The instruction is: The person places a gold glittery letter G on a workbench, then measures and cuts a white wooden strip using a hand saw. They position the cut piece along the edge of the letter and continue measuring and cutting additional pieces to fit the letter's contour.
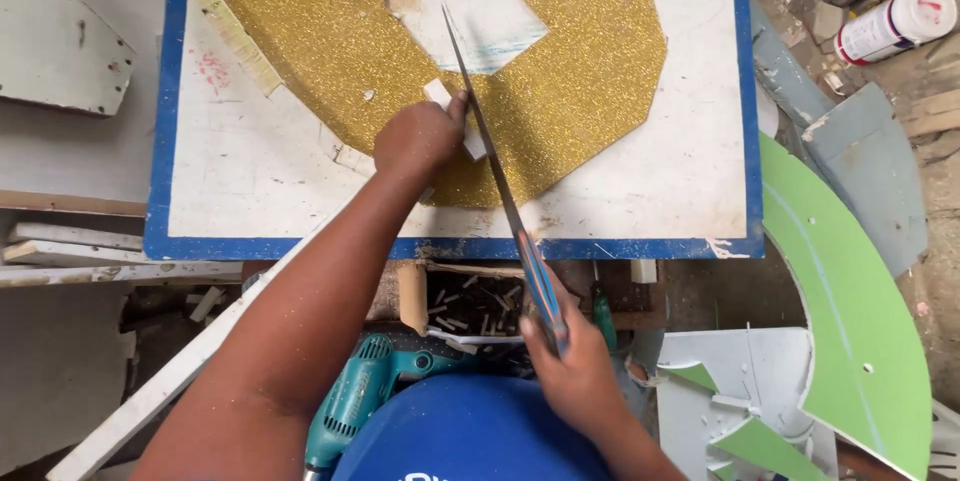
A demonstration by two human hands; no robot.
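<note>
A: Where does the saw blade (490, 141) point?

B: Away from the person, tip slightly left, lengthwise over the gold glitter sheet (580, 71). Right hand (575, 371) clamps its handle; left hand (420, 136) pinches a white block (455, 116) beside it.

two white cylindrical containers (893, 23) with red labels, upper right.
</note>
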